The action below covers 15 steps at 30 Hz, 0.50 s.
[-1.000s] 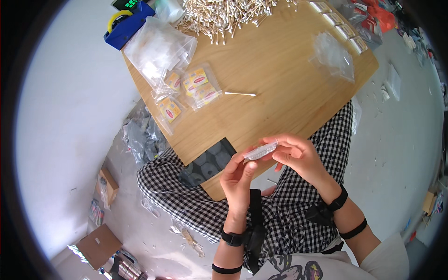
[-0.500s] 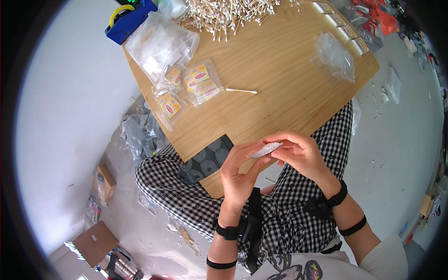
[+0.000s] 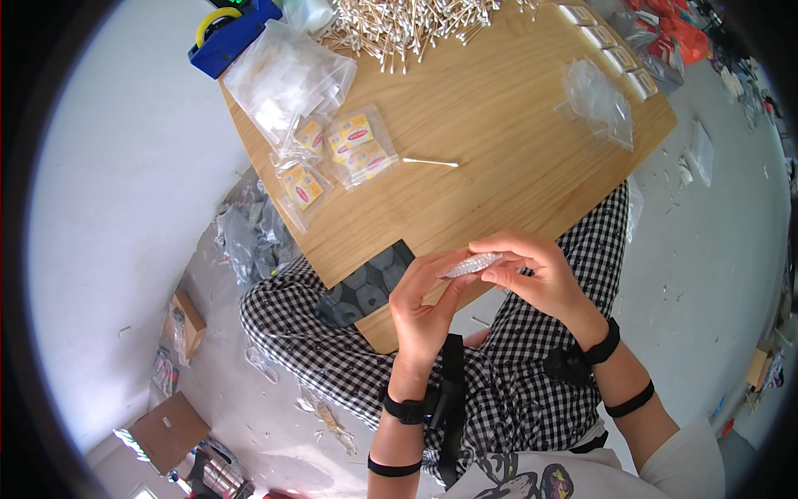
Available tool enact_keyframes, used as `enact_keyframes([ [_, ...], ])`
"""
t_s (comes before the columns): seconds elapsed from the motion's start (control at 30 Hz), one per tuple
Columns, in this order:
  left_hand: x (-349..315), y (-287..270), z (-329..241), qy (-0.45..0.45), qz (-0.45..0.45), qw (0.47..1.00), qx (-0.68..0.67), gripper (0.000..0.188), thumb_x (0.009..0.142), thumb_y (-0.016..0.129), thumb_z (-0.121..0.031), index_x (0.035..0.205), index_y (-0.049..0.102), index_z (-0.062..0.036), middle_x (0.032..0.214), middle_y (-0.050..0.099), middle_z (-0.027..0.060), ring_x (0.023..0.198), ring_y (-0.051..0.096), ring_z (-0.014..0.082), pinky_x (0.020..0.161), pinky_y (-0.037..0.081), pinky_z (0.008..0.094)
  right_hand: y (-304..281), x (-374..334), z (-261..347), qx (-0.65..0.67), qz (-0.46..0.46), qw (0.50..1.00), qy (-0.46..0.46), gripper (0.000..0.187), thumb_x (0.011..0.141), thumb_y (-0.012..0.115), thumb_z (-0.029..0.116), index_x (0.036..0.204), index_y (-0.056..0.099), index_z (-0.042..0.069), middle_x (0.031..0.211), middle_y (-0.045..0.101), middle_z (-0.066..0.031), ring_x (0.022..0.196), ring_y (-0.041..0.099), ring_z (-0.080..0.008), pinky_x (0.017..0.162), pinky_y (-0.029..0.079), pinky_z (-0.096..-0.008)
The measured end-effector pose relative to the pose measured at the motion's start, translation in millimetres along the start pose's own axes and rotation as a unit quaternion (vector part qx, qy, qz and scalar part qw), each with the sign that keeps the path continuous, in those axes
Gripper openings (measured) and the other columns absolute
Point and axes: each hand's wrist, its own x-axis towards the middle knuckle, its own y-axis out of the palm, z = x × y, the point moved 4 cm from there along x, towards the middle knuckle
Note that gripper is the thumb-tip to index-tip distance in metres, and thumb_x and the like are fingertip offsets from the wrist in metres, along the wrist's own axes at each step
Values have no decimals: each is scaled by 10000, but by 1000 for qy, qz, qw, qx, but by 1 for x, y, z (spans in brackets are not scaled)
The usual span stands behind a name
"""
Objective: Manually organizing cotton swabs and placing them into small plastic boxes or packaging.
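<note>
Swab packet (image 3: 472, 265) spans the gap between both grips, its left end held by thumb and fingers of the left hand (image 3: 420, 309), its right end pinched narrowly by the right hand (image 3: 539, 273).

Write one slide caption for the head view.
Left hand and right hand hold a small white bundle at a wooden table bearing heaped cotton swabs.

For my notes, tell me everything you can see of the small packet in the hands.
The packet is slim, whitish and partly see-through, like thin plastic. Small white bumps, probably cotton swab tips, show along it. It slants, right end higher in the picture, by the edge of the table. The left hand holds its left end, the right hand its right. No seal can be made out.
</note>
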Motion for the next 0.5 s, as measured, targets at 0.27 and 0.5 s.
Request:
enact_keyframes([
  [0.27, -6, -4, -11, 25, -12, 999, -21, 196, 793, 692, 64, 980, 712, 9, 1017, 689, 122, 929, 646, 178, 799, 515, 258, -6, -3, -2, 13, -34, 999, -20, 120, 874, 637, 8, 978, 695, -6, 1023, 681, -94, 864, 661, -127, 691, 553, -234],
  [0.5, -5, -4, -23, 98, -61, 990, 81, 130, 808, 681, 51, 926, 717, 11, 961, 704, 112, 857, 663, 180, 762, 513, 253, -4, -1, 2, -18, -55, 998, -25, 98, 863, 647, 9, 937, 712, 4, 1003, 697, -90, 850, 656, -122, 698, 530, -218],
])
